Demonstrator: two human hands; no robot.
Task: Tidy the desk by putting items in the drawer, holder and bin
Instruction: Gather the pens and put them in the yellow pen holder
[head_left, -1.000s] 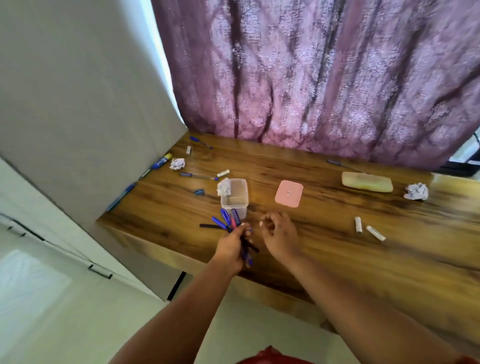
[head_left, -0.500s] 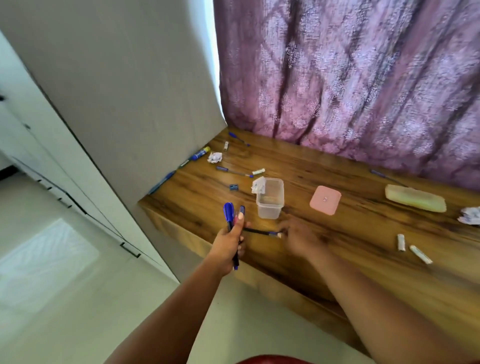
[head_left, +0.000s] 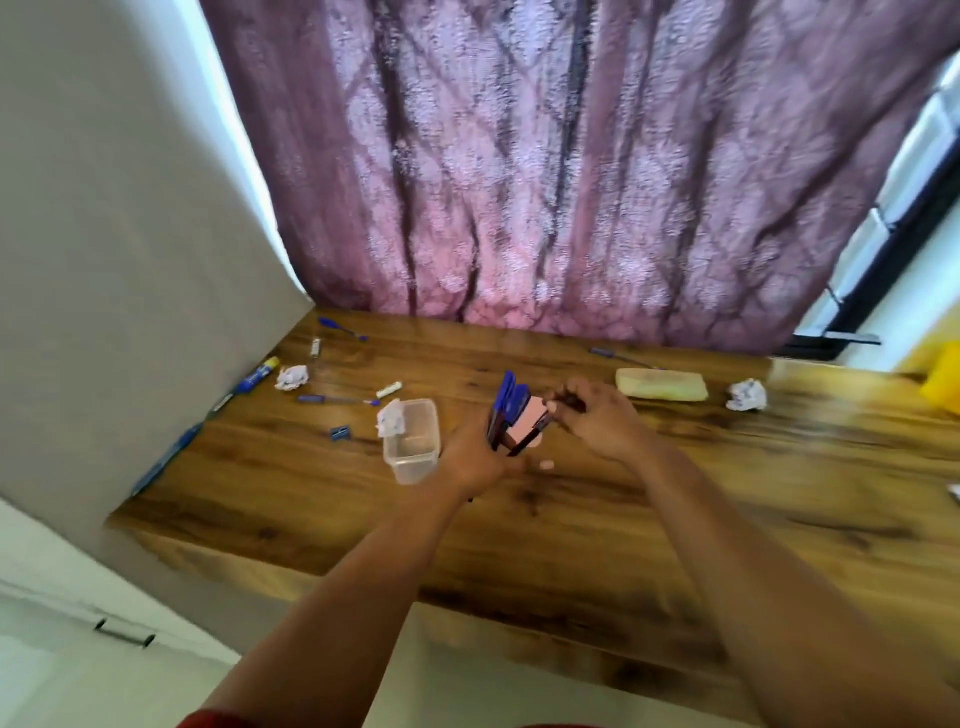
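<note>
My left hand (head_left: 475, 460) grips a bunch of blue pens (head_left: 506, 397) upright above the wooden desk (head_left: 675, 499). Close on its right, my right hand (head_left: 597, 423) pinches a dark pen (head_left: 537, 439) and holds it against the bunch. A pink lid (head_left: 522, 431) lies on the desk behind the hands, partly hidden. A clear plastic container (head_left: 410, 447) stands just left of my left hand, with a crumpled paper (head_left: 390, 418) on its rim.
Loose on the left are a blue sharpener (head_left: 340, 432), a blue pen (head_left: 337, 400), a paper ball (head_left: 291, 376) and a blue marker (head_left: 257, 376). A yellow-green pouch (head_left: 662, 385) and another paper ball (head_left: 747, 395) lie right. A drawer handle (head_left: 124, 634) shows lower left.
My right hand lifted the dark pen off the desk and brought it to the bunch. Both hands moved right, in front of the pink lid.
</note>
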